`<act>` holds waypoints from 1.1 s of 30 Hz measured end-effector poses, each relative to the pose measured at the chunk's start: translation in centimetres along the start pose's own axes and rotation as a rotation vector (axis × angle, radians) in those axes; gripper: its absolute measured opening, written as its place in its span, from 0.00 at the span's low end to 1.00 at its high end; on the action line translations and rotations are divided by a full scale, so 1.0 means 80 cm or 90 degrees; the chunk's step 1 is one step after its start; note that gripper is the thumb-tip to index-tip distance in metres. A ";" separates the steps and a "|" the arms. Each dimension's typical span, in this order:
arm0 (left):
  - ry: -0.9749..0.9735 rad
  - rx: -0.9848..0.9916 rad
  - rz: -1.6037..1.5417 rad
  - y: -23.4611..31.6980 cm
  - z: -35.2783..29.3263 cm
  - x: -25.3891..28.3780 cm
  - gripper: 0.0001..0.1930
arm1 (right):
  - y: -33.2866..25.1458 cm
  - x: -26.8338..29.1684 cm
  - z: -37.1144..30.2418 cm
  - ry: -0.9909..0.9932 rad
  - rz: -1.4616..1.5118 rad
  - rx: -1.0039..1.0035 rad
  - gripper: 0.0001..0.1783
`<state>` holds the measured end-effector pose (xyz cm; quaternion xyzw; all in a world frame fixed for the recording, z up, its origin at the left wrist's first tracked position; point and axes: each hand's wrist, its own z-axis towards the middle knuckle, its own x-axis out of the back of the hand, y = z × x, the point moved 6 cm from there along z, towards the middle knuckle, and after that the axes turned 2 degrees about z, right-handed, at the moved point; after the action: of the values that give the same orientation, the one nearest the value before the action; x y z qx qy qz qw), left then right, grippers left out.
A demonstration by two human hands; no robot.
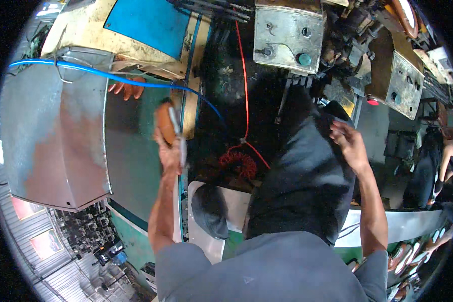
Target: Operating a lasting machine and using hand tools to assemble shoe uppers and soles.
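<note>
My left hand is wrapped round a brown shoe and holds it over the edge of the green conveyor belt. The pale sole of the shoe faces right, and shoe and hand are slightly blurred by motion. On the right, my right hand hangs beside my dark-trousered knee, its fingers loosely bent and apart with nothing seen in them. Farther along the belt, under a blue hose, lies a reddish-brown thing with finger-like strips.
A grey metal hood covers the belt's left side. Ahead stand a control box with a green button and a second box with a red knob. A red coiled hose hangs near my legs. Several shoes and another person are at right.
</note>
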<state>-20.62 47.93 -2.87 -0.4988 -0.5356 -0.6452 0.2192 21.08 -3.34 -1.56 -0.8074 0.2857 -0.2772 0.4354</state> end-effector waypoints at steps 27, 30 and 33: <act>-0.029 0.149 0.713 -0.261 0.191 0.077 0.45 | 0.032 0.036 -0.001 0.003 -0.040 -0.104 0.23; -0.043 0.015 0.624 -0.285 0.191 0.032 0.33 | 0.039 0.048 -0.030 0.041 -0.069 -0.088 0.22; -0.100 -0.128 0.486 -0.303 0.182 -0.018 0.23 | 0.062 0.081 -0.090 0.140 -0.085 -0.069 0.23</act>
<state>-33.92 68.82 -16.61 -0.7285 -0.2610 -0.5269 0.3516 19.42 -14.08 -1.21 -0.8118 0.2920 -0.3766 0.3376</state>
